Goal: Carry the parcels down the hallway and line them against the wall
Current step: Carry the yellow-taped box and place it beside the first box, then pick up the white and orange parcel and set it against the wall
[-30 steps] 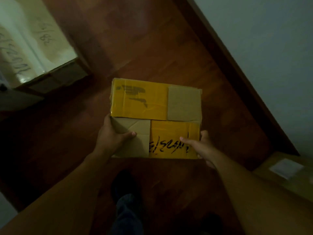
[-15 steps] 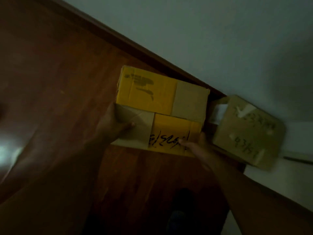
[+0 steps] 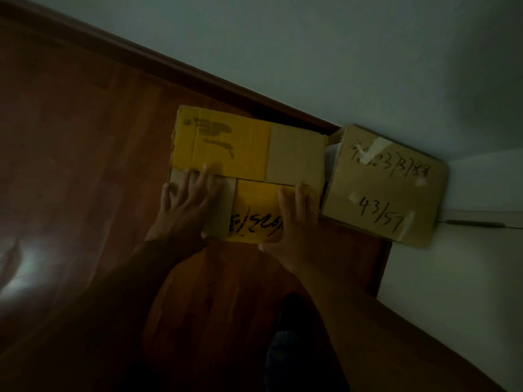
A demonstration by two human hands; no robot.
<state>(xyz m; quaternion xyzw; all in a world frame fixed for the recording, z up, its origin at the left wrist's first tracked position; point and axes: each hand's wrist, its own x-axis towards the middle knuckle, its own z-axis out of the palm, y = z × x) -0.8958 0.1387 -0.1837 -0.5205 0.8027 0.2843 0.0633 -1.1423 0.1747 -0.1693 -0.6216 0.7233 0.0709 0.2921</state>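
A cardboard parcel with yellow tape and black writing lies on the wooden floor close to the dark skirting board of the pale wall. My left hand rests flat on its near left part, fingers spread. My right hand lies flat on its near right part, partly covering the writing. Neither hand grips the parcel. Right beside it, a plain brown parcel marked "43/57" sits against the wall in the corner.
Reddish wooden floor stretches to the left, with a bright reflection at the far left. A white surface stands on the right, behind the brown parcel. My foot is on the floor below the hands.
The yellow-taped parcel has gone from carried at its sides to lying by the skirting board beside the brown parcel. Both hands have moved from its sides to flat on its top.
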